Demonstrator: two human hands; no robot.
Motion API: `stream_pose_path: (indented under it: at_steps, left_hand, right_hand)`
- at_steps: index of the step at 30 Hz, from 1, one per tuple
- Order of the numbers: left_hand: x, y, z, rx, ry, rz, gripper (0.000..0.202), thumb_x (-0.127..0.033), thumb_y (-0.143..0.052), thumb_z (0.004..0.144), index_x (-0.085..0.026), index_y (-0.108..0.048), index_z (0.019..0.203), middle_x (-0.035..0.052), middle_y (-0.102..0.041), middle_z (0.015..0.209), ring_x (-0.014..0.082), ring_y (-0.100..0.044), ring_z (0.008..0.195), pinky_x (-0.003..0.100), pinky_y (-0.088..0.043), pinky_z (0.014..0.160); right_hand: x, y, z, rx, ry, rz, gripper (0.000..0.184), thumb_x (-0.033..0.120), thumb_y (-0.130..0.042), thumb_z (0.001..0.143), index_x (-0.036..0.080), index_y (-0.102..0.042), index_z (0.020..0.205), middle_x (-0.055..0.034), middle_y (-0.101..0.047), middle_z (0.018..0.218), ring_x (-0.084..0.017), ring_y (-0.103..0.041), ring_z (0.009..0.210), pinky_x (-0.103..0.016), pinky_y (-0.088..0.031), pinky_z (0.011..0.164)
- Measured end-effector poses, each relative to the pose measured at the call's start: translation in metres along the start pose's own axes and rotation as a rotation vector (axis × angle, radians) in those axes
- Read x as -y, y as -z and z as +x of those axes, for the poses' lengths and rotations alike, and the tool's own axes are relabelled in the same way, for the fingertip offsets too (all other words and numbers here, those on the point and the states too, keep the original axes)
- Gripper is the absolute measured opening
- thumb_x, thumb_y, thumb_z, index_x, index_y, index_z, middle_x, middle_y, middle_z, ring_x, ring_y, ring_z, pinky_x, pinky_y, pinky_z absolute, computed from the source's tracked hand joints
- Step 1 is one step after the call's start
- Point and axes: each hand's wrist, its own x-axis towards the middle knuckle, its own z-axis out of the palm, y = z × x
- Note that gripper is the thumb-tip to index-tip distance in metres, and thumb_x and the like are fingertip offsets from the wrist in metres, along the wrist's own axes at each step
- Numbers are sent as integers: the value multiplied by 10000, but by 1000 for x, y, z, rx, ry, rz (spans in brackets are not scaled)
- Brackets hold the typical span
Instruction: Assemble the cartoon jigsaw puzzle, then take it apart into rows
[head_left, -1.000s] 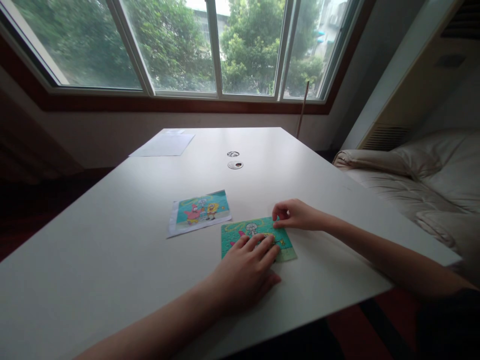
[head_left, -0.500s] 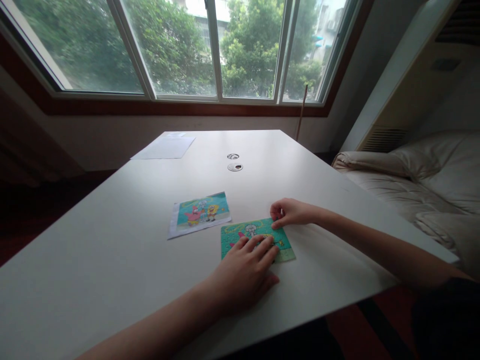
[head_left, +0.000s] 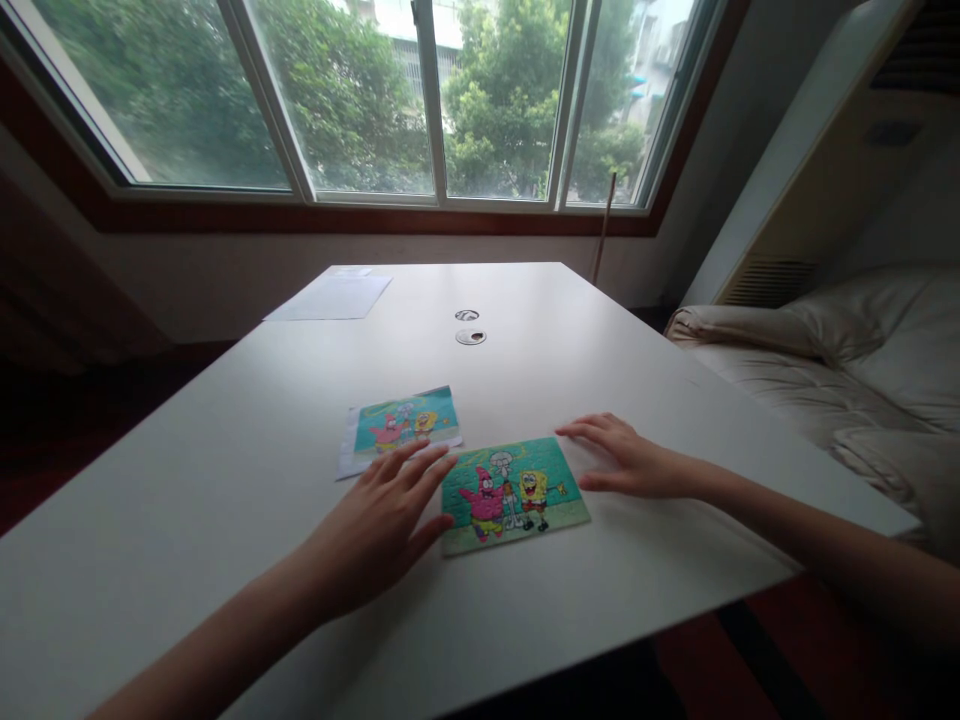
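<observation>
A finished cartoon jigsaw puzzle (head_left: 512, 494) lies flat on the white table (head_left: 225, 500) in front of me. My left hand (head_left: 380, 525) rests flat beside the puzzle's left edge, fingers stretched out and apart, thumb touching that edge. My right hand (head_left: 628, 458) lies flat beside the puzzle's right edge, fingers extended, holding nothing. A printed picture sheet (head_left: 400, 425) with the same cartoon scene sits just behind my left fingertips.
A sheet of white paper (head_left: 330, 297) lies at the table's far left. Two round cable holes (head_left: 470, 327) sit mid-table. A beige cushioned sofa (head_left: 840, 360) stands right of the table. Wide windows run along the far wall.
My left hand slid off the puzzle to its left side and spread flat. My right hand left the upper right corner, opened, and moved to the right edge. The whole puzzle now shows.
</observation>
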Motion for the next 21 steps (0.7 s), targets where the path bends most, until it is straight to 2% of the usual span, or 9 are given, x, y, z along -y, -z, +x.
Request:
stream_pose_path:
  at_steps: [2, 6, 13, 21]
  left_hand:
    - [8, -7, -10, -16, 28, 14, 501, -432, -399, 866, -207, -331, 1308, 66, -395, 1333, 275, -291, 1222, 436, -308, 975]
    - [11, -16, -21, -23, 62, 9, 556, -483, -400, 845, -214, -309, 1323, 64, -397, 1329, 295, -281, 1217, 450, -311, 963]
    - [6, -19, -20, -42, 67, -19, 528, -478, -402, 840, -229, -340, 1302, 56, -427, 1299, 294, -292, 1203, 442, -295, 966]
    - [3, -18, -20, -6, 93, -17, 534, -478, -382, 849, -213, -329, 1309, 70, -410, 1310, 291, -279, 1207, 448, -290, 967]
  right_hand:
    - [0, -4, -6, 31, -4, -30, 657, 545, -505, 751, 262, -322, 1315, -94, -396, 1290, -266, -324, 1180, -443, -264, 969]
    - [-1, -14, -9, 17, 12, -102, 715, 584, -508, 725, 266, -302, 1331, -86, -337, 1345, -277, -268, 1226, -443, -229, 996]
    - [-5, -19, -9, -31, 28, -132, 758, 611, -537, 682, 261, -331, 1322, -89, -354, 1340, -282, -288, 1217, -437, -243, 994]
    - [-5, -20, -10, -15, 22, -126, 762, 610, -532, 688, 267, -313, 1331, -81, -333, 1355, -283, -281, 1218, -439, -248, 995]
